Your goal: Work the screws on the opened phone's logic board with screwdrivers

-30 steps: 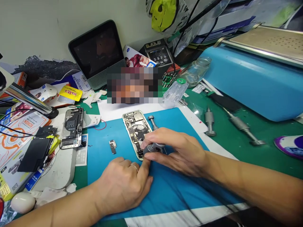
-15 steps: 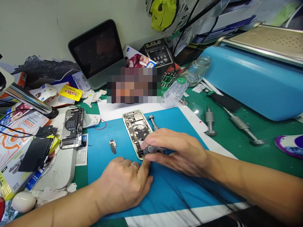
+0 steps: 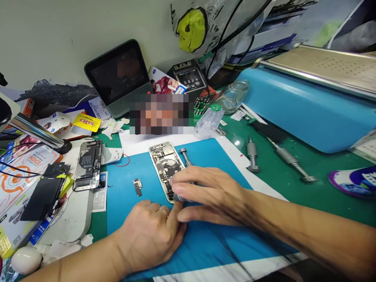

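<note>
An opened phone [image 3: 164, 164] with bare circuitry lies lengthwise on the blue mat [image 3: 217, 243]. My right hand [image 3: 211, 194] covers the phone's near end, fingers pinched round a grey screwdriver [image 3: 178, 197] whose tip is hidden. My left hand [image 3: 149, 233] rests curled on the mat just below; its ring-bearing fingers are folded and one finger touches the phone's near edge. A small metal bracket [image 3: 137, 186] lies on the mat left of the phone. A second grey screwdriver [image 3: 185, 156] lies right of the phone.
A second opened phone [image 3: 87, 164] lies on a white pad at the left. A small screen [image 3: 119, 76] stands at the back. Screwdrivers [image 3: 252, 154] and a long tool [image 3: 289, 160] lie on the green mat. A blue machine [image 3: 308, 105] fills the right.
The view has tilted up and shifted a little, so everything sits lower and further left. My right hand has closed lower over the screwdriver, hiding most of it. My left hand stays put.
</note>
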`<state>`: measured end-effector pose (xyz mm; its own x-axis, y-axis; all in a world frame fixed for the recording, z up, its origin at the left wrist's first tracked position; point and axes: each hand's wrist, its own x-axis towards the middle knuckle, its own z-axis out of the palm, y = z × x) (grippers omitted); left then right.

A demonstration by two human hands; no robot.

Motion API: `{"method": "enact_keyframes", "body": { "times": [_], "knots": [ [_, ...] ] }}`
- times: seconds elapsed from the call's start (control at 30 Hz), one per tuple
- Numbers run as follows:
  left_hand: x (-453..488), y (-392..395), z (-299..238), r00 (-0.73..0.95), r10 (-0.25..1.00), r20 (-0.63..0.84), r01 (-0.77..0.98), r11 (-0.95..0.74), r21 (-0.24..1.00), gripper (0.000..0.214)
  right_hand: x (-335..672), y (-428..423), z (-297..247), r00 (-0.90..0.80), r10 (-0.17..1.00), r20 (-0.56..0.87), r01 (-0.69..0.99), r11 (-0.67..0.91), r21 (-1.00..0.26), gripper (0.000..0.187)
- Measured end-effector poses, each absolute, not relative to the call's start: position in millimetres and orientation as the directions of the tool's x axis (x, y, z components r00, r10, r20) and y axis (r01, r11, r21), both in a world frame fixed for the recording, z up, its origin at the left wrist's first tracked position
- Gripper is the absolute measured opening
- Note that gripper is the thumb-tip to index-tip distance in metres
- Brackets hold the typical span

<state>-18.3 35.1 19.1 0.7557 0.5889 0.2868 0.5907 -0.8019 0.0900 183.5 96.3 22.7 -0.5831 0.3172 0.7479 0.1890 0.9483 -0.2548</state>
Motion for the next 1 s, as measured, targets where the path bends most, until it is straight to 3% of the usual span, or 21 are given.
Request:
{"method": "enact_keyframes", "body": {
  "times": [0.37,0.67,1.0],
  "knots": [
    [-18.3,34.1,18.3,0.759,0.595,0.265,0.598,-0.798,0.079,0.029,182.8,96.0,20.3,-0.599,0.349,0.721,0.254,0.936,-0.243,0.056],
    [-18.8,32.7,17.8,0.762,0.597,0.252,0.596,-0.798,0.087,0.03,180.3,96.1,19.5,-0.574,0.314,0.756,0.266,0.945,-0.19,0.053],
    [-18.8,32.4,18.5,0.761,0.595,0.258,0.596,-0.799,0.081,0.029,178.8,94.1,21.7,-0.568,0.337,0.751,0.27,0.938,-0.217,0.041]
  ]
}}
